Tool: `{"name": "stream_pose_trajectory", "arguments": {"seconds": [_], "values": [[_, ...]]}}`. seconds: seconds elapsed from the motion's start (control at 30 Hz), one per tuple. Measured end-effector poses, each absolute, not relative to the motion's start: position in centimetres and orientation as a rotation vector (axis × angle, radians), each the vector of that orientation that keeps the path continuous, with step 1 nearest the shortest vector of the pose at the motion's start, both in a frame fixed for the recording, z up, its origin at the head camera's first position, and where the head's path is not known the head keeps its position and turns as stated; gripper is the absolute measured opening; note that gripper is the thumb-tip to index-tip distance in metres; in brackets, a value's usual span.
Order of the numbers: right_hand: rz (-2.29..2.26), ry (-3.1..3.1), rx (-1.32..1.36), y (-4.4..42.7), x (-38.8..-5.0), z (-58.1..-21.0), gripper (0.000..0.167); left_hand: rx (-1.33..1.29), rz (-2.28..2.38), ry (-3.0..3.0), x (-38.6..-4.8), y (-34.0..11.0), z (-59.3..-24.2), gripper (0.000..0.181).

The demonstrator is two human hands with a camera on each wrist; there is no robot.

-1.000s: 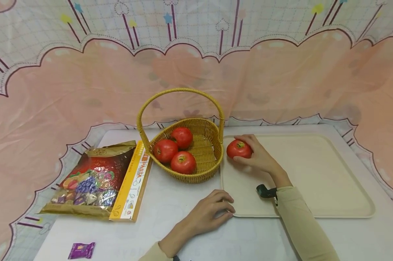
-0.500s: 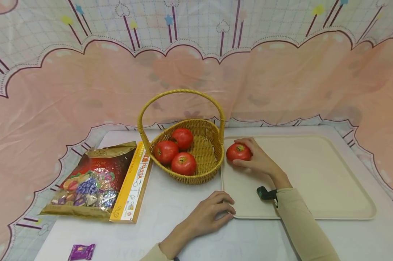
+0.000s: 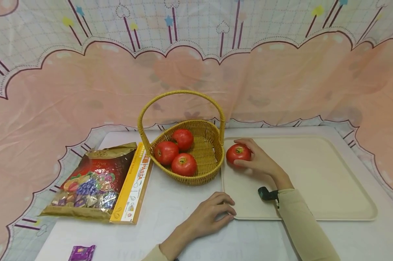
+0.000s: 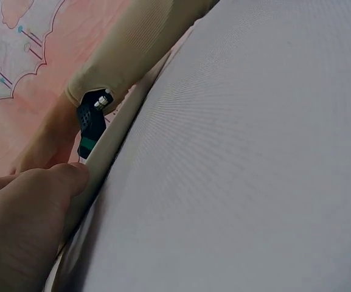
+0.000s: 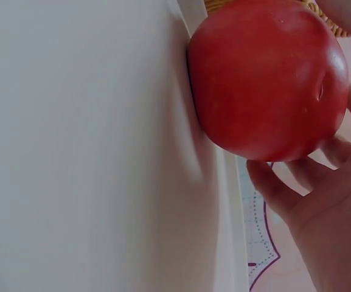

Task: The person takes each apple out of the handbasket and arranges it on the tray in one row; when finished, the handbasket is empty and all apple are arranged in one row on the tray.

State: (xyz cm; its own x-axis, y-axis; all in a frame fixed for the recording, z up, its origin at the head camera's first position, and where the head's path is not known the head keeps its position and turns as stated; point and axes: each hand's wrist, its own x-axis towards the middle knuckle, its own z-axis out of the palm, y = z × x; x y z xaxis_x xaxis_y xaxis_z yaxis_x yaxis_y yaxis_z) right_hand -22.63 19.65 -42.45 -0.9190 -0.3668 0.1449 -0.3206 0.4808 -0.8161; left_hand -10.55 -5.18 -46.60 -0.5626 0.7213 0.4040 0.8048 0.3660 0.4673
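Observation:
A red tomato (image 3: 238,154) sits at the left end of the beige tray (image 3: 314,177). My right hand (image 3: 260,159) holds it from the right, thumb on the near side and fingers on the far side. In the right wrist view the tomato (image 5: 269,79) touches the tray surface, with fingers (image 5: 278,188) curled beside it. My left hand (image 3: 209,214) rests at the tray's near left corner, its fingers loosely bent and gripping nothing. Left of the tray, a yellow wicker basket (image 3: 204,152) contains three more tomatoes (image 3: 184,165).
A yellow pasta box (image 3: 132,185) lies left of the basket, against a bag of fruit candy (image 3: 92,181). One purple wrapped candy (image 3: 82,252) lies near the table's front left. A patterned cloth (image 3: 196,79) hangs behind the white table (image 3: 170,203).
Both hands and the tomato stay nearly in place. The whole head view has shifted very slightly downward.

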Motion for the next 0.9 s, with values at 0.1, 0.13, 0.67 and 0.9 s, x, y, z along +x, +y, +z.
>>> {"name": "stream_pose_trajectory", "arguments": {"seconds": [0.1, 0.13, 0.67, 0.9], "values": [[-1.478, 2.648, -0.629, 19.7, -22.7, -42.4, 0.065, -1.396, -0.969, -2.485, -10.5, -5.2, -46.6, 0.008], [-1.481, 2.649, -0.633, 19.7, -22.7, -42.4, 0.063, -1.395, -0.970, -2.485, -10.5, -5.2, -46.6, 0.008], [-1.578, 2.784, -0.824, 17.8, -20.4, -38.3, 0.031, -1.398, -0.948, -2.477, -10.5, -5.2, -46.6, 0.008], [-1.596, 2.822, -0.859, 17.3, -20.3, -38.1, 0.022, -1.400, -0.957, -2.469, -10.6, -5.1, -46.7, 0.007]]}}
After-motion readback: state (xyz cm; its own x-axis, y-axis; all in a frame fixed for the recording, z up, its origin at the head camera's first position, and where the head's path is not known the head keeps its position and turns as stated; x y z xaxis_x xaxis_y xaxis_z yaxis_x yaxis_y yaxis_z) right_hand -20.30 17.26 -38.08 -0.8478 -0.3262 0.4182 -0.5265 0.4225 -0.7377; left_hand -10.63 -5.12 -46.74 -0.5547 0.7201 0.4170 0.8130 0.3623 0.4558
